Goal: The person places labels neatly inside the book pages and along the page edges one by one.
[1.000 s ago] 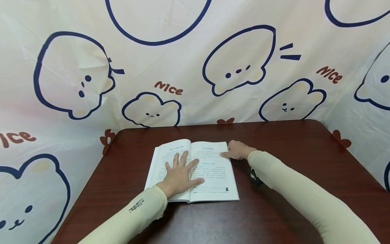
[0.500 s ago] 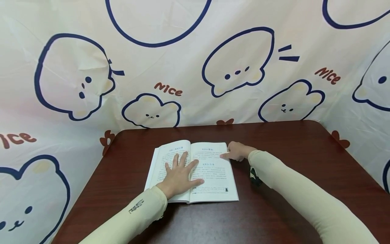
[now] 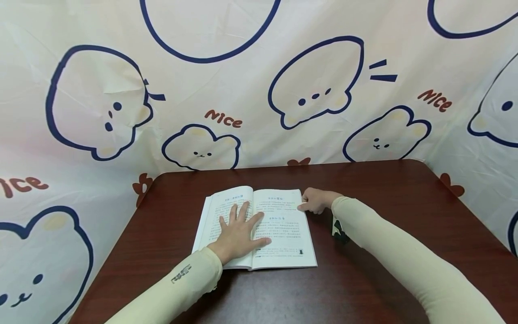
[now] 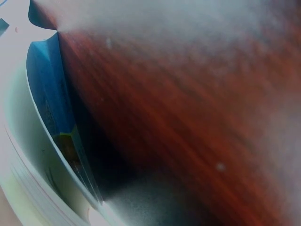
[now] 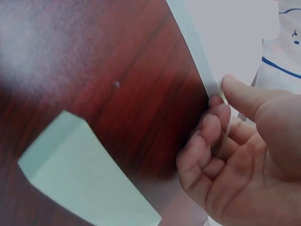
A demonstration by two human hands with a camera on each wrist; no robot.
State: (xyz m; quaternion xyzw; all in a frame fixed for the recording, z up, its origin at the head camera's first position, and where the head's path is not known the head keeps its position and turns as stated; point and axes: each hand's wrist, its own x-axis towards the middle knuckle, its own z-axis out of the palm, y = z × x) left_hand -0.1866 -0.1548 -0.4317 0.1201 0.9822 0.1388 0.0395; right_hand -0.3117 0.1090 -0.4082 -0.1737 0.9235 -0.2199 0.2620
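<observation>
An open book (image 3: 279, 256) with printed pages lies on the dark red-brown table. My left hand (image 3: 238, 236) rests with spread fingers across the left page and the gutter. In the left wrist view, the book's page edges (image 4: 21, 172) and a blue cover (image 4: 47, 84) show, but hardly any of that hand. My right hand (image 3: 317, 200) is at the right page's upper outer edge. In the right wrist view, its thumb (image 5: 240, 94) lies on top of the page edge and its curled fingers (image 5: 207, 136) are below, pinching the pages at the corner.
The table (image 3: 388, 193) extends around the book on all sides. A cloth (image 3: 251, 90) with cartoon bears hangs behind it and at both sides. Beneath the right cuff is a dark-and-pale piece (image 3: 340, 231); a pale flat-sided piece (image 5: 84, 174) shows in the right wrist view, kind unclear.
My right hand has drawn slightly right, its thumb sliding outward to the right page's edge. The left hand and the book have stayed in place.
</observation>
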